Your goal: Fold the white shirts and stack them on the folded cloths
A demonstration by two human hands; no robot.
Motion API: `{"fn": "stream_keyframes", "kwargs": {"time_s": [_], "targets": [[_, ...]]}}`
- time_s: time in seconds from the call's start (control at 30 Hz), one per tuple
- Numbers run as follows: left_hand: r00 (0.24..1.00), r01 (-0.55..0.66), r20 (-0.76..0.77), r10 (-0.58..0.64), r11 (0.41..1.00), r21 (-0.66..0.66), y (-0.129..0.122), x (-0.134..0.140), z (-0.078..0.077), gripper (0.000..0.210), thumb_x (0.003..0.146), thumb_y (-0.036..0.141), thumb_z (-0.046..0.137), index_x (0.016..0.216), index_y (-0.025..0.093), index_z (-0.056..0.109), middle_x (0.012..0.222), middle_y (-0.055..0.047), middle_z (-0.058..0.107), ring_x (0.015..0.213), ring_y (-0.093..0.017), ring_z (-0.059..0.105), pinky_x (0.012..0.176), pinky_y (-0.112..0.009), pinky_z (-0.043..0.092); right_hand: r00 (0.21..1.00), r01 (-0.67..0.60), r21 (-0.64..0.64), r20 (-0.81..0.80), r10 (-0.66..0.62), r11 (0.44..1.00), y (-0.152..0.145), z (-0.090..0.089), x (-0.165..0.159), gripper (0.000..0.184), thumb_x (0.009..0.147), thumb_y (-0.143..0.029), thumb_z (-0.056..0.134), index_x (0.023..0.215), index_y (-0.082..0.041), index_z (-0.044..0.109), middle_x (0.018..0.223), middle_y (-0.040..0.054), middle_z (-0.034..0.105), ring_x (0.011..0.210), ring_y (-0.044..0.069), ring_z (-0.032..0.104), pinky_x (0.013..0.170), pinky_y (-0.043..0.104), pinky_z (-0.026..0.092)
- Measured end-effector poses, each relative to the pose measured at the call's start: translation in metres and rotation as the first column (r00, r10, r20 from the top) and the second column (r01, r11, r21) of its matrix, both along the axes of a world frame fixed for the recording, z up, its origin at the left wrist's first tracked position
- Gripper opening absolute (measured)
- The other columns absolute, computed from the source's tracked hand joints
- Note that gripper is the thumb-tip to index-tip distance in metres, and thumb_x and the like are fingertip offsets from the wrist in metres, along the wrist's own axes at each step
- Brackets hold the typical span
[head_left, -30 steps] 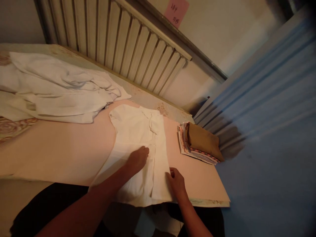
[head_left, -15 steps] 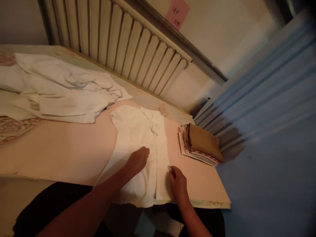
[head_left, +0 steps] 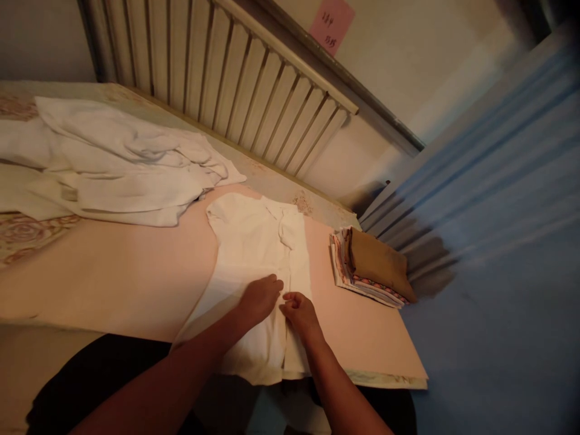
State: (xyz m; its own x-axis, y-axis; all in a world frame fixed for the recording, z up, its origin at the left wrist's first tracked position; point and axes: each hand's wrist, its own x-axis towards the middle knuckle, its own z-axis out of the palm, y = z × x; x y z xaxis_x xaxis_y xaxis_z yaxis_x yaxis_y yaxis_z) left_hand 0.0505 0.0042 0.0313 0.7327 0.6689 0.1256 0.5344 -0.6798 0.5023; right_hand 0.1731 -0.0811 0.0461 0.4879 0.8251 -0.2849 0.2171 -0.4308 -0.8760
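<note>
A white shirt [head_left: 247, 241] lies spread on the pink tabletop cover [head_left: 145, 272], its front opening running lengthwise toward me. My left hand [head_left: 261, 297] is closed at the edge of that opening, fingertips pinched on the cloth. Just to its right, my right hand [head_left: 302, 314] also pinches the shirt front, thumb and forefinger close together. The fingertips of the two hands are nearly touching. Any button between them is too small to make out.
A rumpled heap of white cloth [head_left: 127, 175] covers the table's left side. On the right stands a folded stack with brown cloth [head_left: 378, 257] on top. Behind are a radiator [head_left: 217, 78] and a pink note [head_left: 332, 25]. A blue curtain [head_left: 498, 241] hangs at the right.
My right hand has moved left from the shirt's right edge to beside my left hand at the front opening. The left hand has shifted only slightly.
</note>
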Motion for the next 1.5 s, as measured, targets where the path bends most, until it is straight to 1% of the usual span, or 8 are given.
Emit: {"fn": "stream_keyframes", "kwargs": {"time_s": [0.13, 0.3, 0.63, 1.03, 1.23, 1.3, 1.43, 1.5], "targets": [[0.999, 0.033, -0.039, -0.031, 0.998, 0.062, -0.003, 0.003, 0.003, 0.011, 0.085, 0.017, 0.046, 0.086, 0.020, 0.057, 0.091, -0.004, 0.060, 0.086, -0.019, 0.058, 0.073, -0.030, 0.042, 0.991, -0.040, -0.032, 0.124, 0.043, 0.999, -0.004, 0.002, -0.003, 0.016, 0.059, -0.018, 0.057, 0.074, -0.021, 0.052, 0.046, -0.0129, 0.042, 0.040, 0.008, 0.042, 0.044, 0.021, 0.034], [0.995, 0.075, -0.079, -0.066, 0.989, 0.124, -0.006, 0.008, 0.003, 0.011, 0.086, 0.019, 0.046, 0.089, 0.017, 0.057, 0.090, -0.008, 0.062, 0.084, -0.022, 0.059, 0.073, -0.034, 0.044, 0.984, -0.101, -0.057, 0.145, 0.108, 0.993, -0.006, 0.003, -0.003, 0.014, 0.060, -0.017, 0.055, 0.072, -0.022, 0.050, 0.046, -0.0116, 0.046, 0.040, 0.009, 0.047, 0.044, 0.021, 0.037], [0.994, -0.007, -0.106, 0.012, 0.999, 0.047, -0.010, 0.012, 0.008, 0.013, 0.083, 0.012, 0.048, 0.092, 0.013, 0.057, 0.094, -0.012, 0.063, 0.086, -0.024, 0.061, 0.075, -0.037, 0.045, 0.993, -0.096, -0.054, 0.061, 0.099, 0.994, -0.007, 0.000, -0.002, 0.014, 0.062, -0.018, 0.056, 0.072, -0.022, 0.049, 0.047, -0.0122, 0.045, 0.038, 0.009, 0.047, 0.041, 0.021, 0.036], [1.000, -0.015, 0.007, 0.016, 0.999, -0.036, 0.004, -0.002, 0.000, 0.019, 0.087, 0.013, 0.036, 0.092, 0.020, 0.054, 0.092, -0.004, 0.061, 0.081, -0.017, 0.057, 0.071, -0.030, 0.043, 0.987, -0.160, -0.039, 0.004, 0.161, 0.986, -0.018, 0.005, 0.001, 0.016, 0.067, -0.023, 0.057, 0.081, -0.019, 0.051, 0.043, -0.0125, 0.047, 0.034, 0.008, 0.046, 0.043, 0.020, 0.032], [1.000, -0.017, 0.016, 0.018, 0.999, -0.052, 0.005, -0.004, 0.001, 0.017, 0.086, 0.015, 0.038, 0.091, 0.020, 0.053, 0.092, -0.004, 0.060, 0.081, -0.017, 0.056, 0.072, -0.029, 0.042, 0.990, -0.140, -0.040, -0.026, 0.139, 0.989, -0.026, 0.002, -0.001, 0.019, 0.063, -0.021, 0.057, 0.081, -0.020, 0.051, 0.047, -0.0131, 0.045, 0.036, 0.008, 0.048, 0.042, 0.019, 0.034], [1.000, -0.007, 0.017, 0.008, 0.999, -0.049, 0.004, -0.005, 0.002, 0.017, 0.086, 0.015, 0.038, 0.092, 0.020, 0.053, 0.092, -0.004, 0.060, 0.081, -0.017, 0.056, 0.072, -0.029, 0.042, 0.988, -0.152, -0.042, 0.018, 0.153, 0.987, -0.029, 0.000, -0.001, 0.018, 0.063, -0.020, 0.054, 0.081, -0.020, 0.053, 0.049, -0.0121, 0.046, 0.038, 0.009, 0.048, 0.042, 0.020, 0.035], [1.000, -0.020, -0.002, 0.020, 0.999, -0.050, 0.005, -0.004, 0.002, 0.017, 0.087, 0.015, 0.037, 0.092, 0.020, 0.053, 0.092, -0.004, 0.060, 0.081, -0.017, 0.057, 0.072, -0.029, 0.041, 0.920, -0.211, 0.003, 0.337, 0.198, 0.977, -0.032, -0.002, -0.001, 0.019, 0.067, -0.017, 0.050, 0.082, -0.021, 0.060, 0.057, -0.0067, 0.053, 0.051, 0.012, 0.052, 0.051, 0.023, 0.040], [1.000, -0.024, -0.007, 0.024, 0.999, -0.043, 0.006, -0.003, 0.000, 0.018, 0.087, 0.015, 0.036, 0.092, 0.020, 0.053, 0.092, -0.004, 0.060, 0.081, -0.016, 0.057, 0.071, -0.029, 0.041, 0.891, -0.232, 0.028, 0.408, 0.200, 0.972, -0.033, -0.002, -0.001, 0.019, 0.068, -0.017, 0.050, 0.082, -0.021, 0.062, 0.062, -0.0047, 0.056, 0.057, 0.013, 0.053, 0.057, 0.024, 0.041]]}}
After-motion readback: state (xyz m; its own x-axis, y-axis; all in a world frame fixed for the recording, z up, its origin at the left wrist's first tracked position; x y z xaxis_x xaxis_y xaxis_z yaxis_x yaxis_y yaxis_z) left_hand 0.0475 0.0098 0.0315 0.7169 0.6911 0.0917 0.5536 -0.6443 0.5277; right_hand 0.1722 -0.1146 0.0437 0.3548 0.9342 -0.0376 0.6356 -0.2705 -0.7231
